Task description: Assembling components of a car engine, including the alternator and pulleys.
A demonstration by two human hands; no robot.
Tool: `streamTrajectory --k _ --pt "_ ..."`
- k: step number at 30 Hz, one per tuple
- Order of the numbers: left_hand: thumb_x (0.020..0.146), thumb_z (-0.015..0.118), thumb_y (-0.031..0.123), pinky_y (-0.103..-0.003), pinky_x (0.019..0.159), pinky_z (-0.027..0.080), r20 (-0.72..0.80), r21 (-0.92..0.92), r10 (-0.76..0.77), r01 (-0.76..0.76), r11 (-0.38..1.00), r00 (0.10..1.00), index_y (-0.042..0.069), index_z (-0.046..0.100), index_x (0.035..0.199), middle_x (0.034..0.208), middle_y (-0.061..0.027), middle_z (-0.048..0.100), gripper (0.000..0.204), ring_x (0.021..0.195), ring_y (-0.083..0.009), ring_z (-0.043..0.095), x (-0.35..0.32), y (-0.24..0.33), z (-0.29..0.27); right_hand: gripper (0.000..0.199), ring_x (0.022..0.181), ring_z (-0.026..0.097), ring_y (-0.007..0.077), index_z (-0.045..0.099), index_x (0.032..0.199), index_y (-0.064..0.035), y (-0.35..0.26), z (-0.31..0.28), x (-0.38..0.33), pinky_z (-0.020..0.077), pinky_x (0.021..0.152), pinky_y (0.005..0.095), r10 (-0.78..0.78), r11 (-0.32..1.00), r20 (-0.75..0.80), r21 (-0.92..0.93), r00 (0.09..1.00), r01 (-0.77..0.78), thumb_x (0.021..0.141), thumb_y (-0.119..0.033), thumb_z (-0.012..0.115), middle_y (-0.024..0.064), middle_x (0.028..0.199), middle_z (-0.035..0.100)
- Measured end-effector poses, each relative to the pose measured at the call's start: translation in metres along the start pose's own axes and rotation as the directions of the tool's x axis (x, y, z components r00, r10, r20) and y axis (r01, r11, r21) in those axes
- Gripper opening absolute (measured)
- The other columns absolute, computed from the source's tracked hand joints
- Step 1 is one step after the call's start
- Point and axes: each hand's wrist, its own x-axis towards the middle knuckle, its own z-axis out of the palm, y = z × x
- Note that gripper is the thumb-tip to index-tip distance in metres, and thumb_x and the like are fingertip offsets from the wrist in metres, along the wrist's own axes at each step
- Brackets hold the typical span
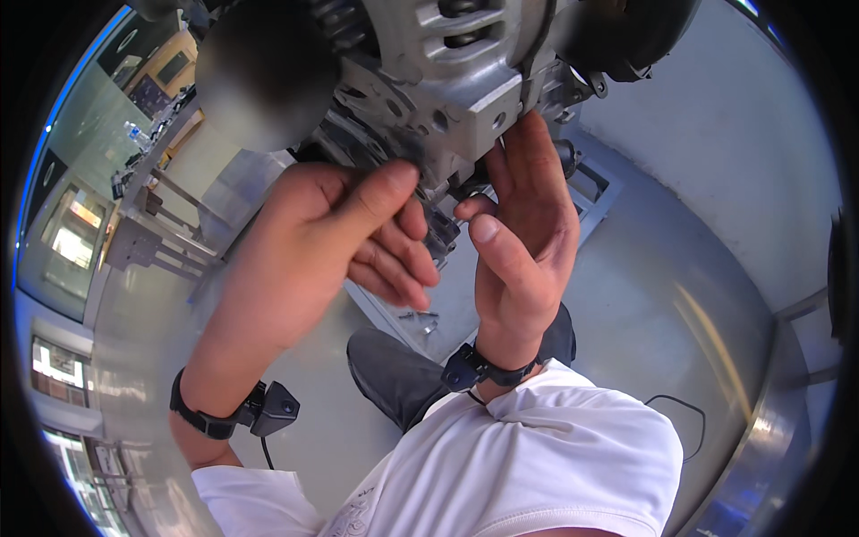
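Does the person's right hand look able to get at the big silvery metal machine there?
Likely yes: the right hand has its fingers up at the silvery metal machine, with nothing visible in the way. The left hand is off to one side. Whether the fingertips touch is unclear.

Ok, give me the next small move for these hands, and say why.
I'd probably raise the curled fingers of the left hand toward the underside of the metal casting. They hang below it, with nothing visible in them, while fingers of the right hand reach up at its lower corner, tips partly hidden.
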Motion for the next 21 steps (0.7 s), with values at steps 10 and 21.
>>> streamTrajectory --k 10,21 --pt "0.096 0.059 0.033 -0.028 0.051 0.051 -0.007 0.41 0.27 -0.244 0.879 0.963 -0.004 0.059 0.082 0.071 -0.0154 0.067 0.039 0.056 -0.0224 0.065 -0.001 0.001 -0.009 0.088 0.136 0.041 0.0261 0.026 0.149 0.0056 -0.001 0.004 0.002 0.05 0.081 0.0272 -0.003 1.0 -0.033 -0.02 0.999 0.002 0.075 -0.007 0.073 0.0148 0.152 0.036" --pt "0.099 0.055 0.032 -0.028 0.056 0.052 -0.018 0.345 0.23 -0.21 0.915 0.973 -0.003 0.06 0.087 0.071 -0.0139 0.067 0.038 0.062 -0.0188 0.068 0.0 -0.003 -0.005 0.087 0.137 0.039 0.0264 0.026 0.149 0.0062 -0.001 0.002 0.002 0.0506 0.081 0.027 -0.019 0.999 0.001 -0.031 1.0 0.019 0.076 -0.005 0.071 0.0153 0.153 0.034"
